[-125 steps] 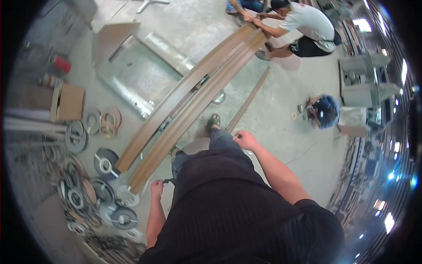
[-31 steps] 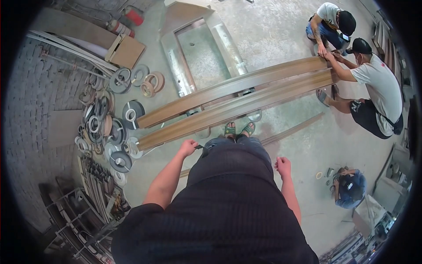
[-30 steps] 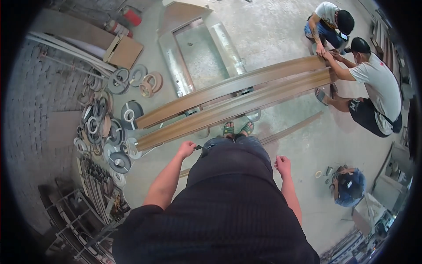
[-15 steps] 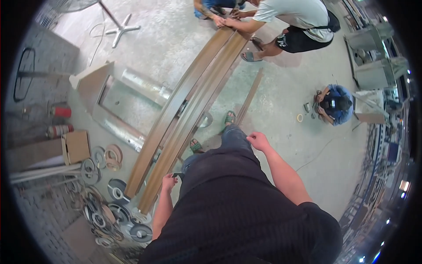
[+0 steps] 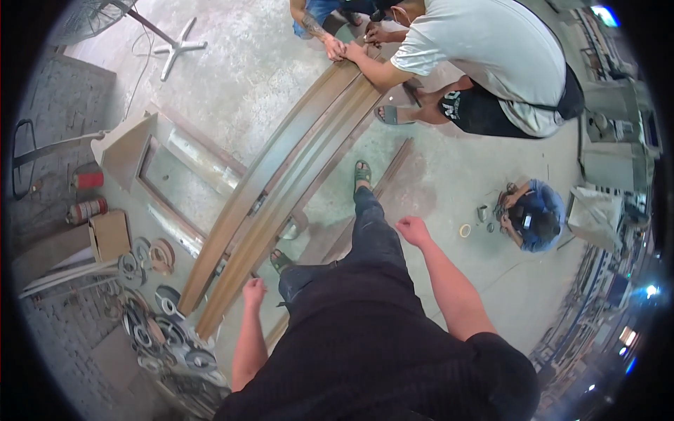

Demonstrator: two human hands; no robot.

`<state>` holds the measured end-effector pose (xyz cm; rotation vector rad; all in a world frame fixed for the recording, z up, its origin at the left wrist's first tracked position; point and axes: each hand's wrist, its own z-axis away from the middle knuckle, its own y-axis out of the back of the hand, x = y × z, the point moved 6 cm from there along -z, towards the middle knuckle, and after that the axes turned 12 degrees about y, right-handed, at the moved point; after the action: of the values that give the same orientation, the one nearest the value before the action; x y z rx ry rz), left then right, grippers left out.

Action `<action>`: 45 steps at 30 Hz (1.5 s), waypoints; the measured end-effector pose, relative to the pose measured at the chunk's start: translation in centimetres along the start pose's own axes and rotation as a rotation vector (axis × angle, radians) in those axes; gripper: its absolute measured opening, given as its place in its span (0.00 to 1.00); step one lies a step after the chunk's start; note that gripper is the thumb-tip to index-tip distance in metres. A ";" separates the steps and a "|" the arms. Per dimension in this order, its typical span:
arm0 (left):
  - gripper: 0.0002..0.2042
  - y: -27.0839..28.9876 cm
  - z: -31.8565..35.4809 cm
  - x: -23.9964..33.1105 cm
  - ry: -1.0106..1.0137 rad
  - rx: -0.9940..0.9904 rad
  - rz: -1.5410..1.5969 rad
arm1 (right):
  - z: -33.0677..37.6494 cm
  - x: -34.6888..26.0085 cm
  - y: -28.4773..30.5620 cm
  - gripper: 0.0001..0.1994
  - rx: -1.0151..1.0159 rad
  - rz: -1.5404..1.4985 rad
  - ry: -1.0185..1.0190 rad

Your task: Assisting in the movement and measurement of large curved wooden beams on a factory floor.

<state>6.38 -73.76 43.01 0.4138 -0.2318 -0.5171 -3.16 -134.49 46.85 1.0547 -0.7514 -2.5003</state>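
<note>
Brown long frame [image 5: 281, 189] hides the co-worker's hands' [image 5: 344, 49] grip.

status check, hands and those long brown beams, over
Left hand closed, beside the long brown beams. Right hand fisted, empty. Two people crouch at far end.

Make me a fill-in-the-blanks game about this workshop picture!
1. The long brown beams lie on the ____.
2. The left hand is closed into a ____.
3. The small roll of tape lies near the person in the ____ cap.

Missing words: floor; fist; blue
</note>
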 end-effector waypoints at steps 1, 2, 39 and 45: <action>0.15 -3.4 2.6 0.6 -0.046 -0.057 -0.012 | -2.3 0.3 2.2 0.17 -0.025 0.055 0.055; 0.14 -7.1 5.0 0.6 0.026 -0.078 -0.033 | -4.7 0.5 4.4 0.17 -0.066 0.118 0.074; 0.20 -64.4 9.9 5.9 0.159 0.295 0.520 | -86.8 19.0 22.6 0.16 -0.479 1.786 0.513; 0.27 -65.0 8.8 9.7 0.230 0.501 0.546 | -97.0 21.1 20.6 0.17 -0.429 1.967 0.590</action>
<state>-16.14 -133.02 23.46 0.8589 -0.2390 0.1367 55.53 -194.39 -10.05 0.3182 -0.4860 -0.5375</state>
